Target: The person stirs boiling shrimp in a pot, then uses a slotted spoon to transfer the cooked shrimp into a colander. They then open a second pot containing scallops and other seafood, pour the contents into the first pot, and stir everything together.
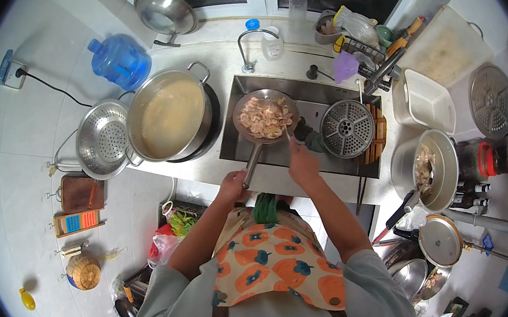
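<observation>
My left hand point(233, 187) grips the handle point(252, 163) of a round metal skimmer or shallow pan, held over the steel sink point(310, 94). Peeled, pinkish pieces that look like shrimp point(266, 117) fill its bowl. At the bowl's near right edge, my right hand point(303, 162) holds a thin, light-coloured utensil point(287, 131) whose tip touches the food's edge; its exact kind is unclear. Right of the bowl, a perforated steel disc point(347, 128) lies over the sink, beside a dark green item point(312, 138).
A large steel pot point(173, 116) of cloudy liquid stands left on a black cooker point(215, 116), beside a steel colander point(105, 139). A faucet point(247, 61) arches behind the sink. Rightward are a white basket point(429, 103) and a pot point(445, 185) containing pale food.
</observation>
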Tool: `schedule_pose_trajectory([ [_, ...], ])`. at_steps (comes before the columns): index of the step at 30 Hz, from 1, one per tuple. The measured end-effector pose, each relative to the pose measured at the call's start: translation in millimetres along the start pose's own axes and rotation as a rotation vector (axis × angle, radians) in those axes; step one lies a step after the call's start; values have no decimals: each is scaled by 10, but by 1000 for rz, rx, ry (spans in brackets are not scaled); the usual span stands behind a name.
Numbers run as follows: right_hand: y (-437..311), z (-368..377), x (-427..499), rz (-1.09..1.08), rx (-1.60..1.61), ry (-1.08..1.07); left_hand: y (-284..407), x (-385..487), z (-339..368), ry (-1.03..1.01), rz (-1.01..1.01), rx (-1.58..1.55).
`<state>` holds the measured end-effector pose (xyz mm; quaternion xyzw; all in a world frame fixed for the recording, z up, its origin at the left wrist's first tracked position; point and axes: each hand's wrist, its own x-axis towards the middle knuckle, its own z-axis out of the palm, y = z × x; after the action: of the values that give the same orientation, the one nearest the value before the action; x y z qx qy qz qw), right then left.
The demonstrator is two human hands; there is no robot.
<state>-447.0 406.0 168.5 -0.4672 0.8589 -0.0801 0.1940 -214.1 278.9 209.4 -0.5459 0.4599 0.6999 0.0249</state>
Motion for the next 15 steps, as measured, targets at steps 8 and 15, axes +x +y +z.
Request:
schedule_pose_trajectory([
  [8, 143, 139, -111, -74, -28, 183, -225, 294, 196, 120, 109, 112],
  [15, -78, 183, 55, 50, -110, -35, -316, 116, 145, 234, 172, 26],
])
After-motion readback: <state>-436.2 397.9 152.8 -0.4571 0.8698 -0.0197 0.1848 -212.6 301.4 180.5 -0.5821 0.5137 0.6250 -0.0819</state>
